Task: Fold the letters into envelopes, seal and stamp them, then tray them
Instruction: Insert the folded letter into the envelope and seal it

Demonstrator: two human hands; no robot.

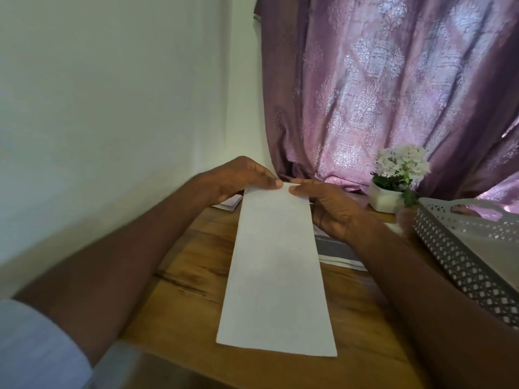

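Observation:
A long white sheet of paper (276,273), folded lengthwise into a narrow strip, is held above the wooden table (193,265) with its near end toward me. My left hand (238,178) pinches the far left corner between thumb and fingers. My right hand (328,206) pinches the far right corner, its thumb on top of the sheet. A white perforated tray (460,259) stands at the right edge of the table. A stack of white paper or envelopes (231,203) peeks out behind my left hand.
A printed grey and white sheet (337,251) lies on the table under my right wrist. A small white pot of white flowers (393,189) stands at the back right. A purple patterned curtain (393,94) hangs behind, and a white wall (112,108) runs along the left.

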